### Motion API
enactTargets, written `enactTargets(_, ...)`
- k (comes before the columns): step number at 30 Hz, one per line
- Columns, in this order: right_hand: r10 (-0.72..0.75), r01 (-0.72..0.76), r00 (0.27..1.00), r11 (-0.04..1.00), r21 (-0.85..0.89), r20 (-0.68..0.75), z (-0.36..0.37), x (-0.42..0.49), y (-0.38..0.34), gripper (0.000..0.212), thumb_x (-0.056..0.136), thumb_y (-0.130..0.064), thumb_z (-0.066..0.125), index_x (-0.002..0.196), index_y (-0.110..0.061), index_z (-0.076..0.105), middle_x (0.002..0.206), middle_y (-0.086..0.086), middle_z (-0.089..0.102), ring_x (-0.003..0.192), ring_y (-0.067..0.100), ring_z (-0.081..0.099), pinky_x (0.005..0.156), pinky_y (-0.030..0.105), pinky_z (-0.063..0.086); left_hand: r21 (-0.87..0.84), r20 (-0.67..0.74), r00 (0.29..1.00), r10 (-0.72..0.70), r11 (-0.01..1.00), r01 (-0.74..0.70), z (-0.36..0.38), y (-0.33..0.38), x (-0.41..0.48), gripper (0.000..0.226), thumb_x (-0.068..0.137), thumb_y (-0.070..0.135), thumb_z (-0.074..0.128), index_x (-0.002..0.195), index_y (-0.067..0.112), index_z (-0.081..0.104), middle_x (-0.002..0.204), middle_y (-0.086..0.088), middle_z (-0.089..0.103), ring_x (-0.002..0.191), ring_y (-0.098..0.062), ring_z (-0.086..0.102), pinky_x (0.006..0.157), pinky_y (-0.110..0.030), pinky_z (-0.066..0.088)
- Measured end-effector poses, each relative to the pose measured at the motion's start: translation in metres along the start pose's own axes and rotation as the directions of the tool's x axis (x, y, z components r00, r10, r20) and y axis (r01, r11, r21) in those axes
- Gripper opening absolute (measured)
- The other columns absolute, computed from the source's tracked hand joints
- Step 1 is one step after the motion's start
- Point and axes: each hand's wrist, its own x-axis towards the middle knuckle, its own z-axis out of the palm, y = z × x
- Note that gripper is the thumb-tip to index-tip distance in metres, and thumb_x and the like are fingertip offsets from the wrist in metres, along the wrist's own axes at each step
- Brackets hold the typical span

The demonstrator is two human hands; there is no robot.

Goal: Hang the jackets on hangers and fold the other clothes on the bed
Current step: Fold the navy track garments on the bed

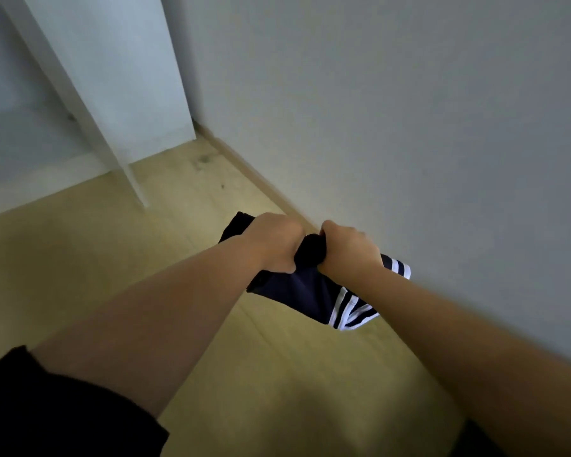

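Garment (310, 291), dark with white stripes, bunched in mid-air above the wooden floor (145, 258), near the right wall (409, 127); left hand (274, 245) and right hand (350, 249) side by side, both fisted tightly on the cloth. Probably folding stage: next, spreading flat on the bed, not in view. White wardrobe (112, 77) far left, interior unreadable.

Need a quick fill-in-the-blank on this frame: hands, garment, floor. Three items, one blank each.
1. Left hand plus right hand: the number of hands gripping the navy garment is ___.
2. The stripes along the garment's edge are ___ in colour.
3. The garment is held in the air over a floor made of light ___.

Missing words: two; white; wood.
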Motion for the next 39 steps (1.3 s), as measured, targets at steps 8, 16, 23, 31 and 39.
enactTargets(8,-0.219,0.213,0.976,0.967,0.142,0.024,-0.169,0.057,-0.121,0.035,0.074,-0.026,0.064,0.104,-0.019,0.046,0.093,0.000,0.054,0.074,0.020,0.053,0.061,0.030,0.040,0.022,0.118,0.981,-0.154,0.988,0.153,-0.188,-0.112,-0.053,0.014,0.070,0.024,0.060,0.065,0.020,0.048,0.060,0.004,0.051,0.052,-0.013,0.049,0.045,-0.024,0.031)
enactTargets(16,-0.547,0.553,0.831,0.832,0.045,-0.101,-0.434,0.074,-0.321,0.092,0.070,-0.030,0.074,0.145,-0.025,0.021,0.120,0.006,0.052,0.101,0.025,0.056,0.085,0.035,0.045,-0.039,0.005,0.937,-0.350,0.936,0.350,-0.490,-0.226,-0.207,0.024,0.071,0.034,0.067,0.063,0.024,0.046,0.063,0.004,0.054,0.060,-0.013,0.054,0.054,-0.025,0.041)
enactTargets(23,-0.741,0.742,0.640,0.665,-0.090,-0.202,-0.574,0.095,-0.483,0.065,0.081,-0.018,0.059,0.139,-0.019,0.029,0.100,0.006,0.060,0.087,0.026,0.060,0.066,0.034,0.047,-0.025,-0.135,0.834,-0.535,0.843,0.537,-0.637,-0.312,-0.329,0.021,0.076,0.030,0.062,0.061,0.019,0.052,0.060,0.003,0.054,0.060,-0.018,0.054,0.053,-0.026,0.041)
enactTargets(31,-0.854,0.824,0.445,0.508,-0.250,-0.268,-0.614,0.157,-0.646,0.025,0.084,-0.019,0.055,0.107,-0.011,0.047,0.086,0.005,0.061,0.075,0.025,0.059,0.062,0.035,0.049,0.101,-0.303,0.716,-0.629,0.726,0.680,-0.678,-0.434,-0.406,0.024,0.086,0.027,0.054,0.066,0.018,0.043,0.063,0.002,0.047,0.066,-0.022,0.049,0.060,-0.030,0.035)
enactTargets(39,-0.877,0.870,0.277,0.402,-0.286,-0.393,-0.658,0.280,-0.810,0.017,0.086,-0.017,0.053,0.101,-0.012,0.049,0.088,0.005,0.061,0.077,0.024,0.057,0.057,0.029,0.032,0.057,-0.363,0.515,-0.776,0.534,0.844,-0.749,-0.603,-0.425,0.027,0.094,0.025,0.053,0.070,0.014,0.045,0.086,-0.006,0.055,0.098,-0.020,0.054,0.089,-0.029,0.042)
